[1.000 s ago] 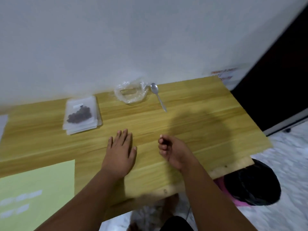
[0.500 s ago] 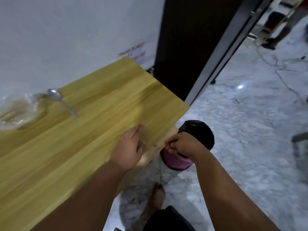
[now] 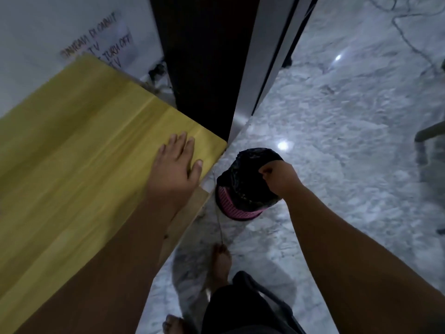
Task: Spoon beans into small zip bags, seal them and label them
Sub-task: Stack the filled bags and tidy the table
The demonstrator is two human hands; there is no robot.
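My left hand lies flat and open on the right corner of the wooden table. My right hand is off the table, over the pink bin lined with a black bag on the floor. Its fingers are pinched together; whether something small is between them I cannot tell. The beans, zip bags, spoon and labels are out of view.
The bin stands just right of the table corner on the marble floor. A dark door and metal frame rise behind it. My bare feet stand below the table edge. A paper notice hangs on the wall.
The view has swung right, away from the bags and spoon. My right hand has moved off the table's edge to above the bin. My left hand slid to the table's right corner.
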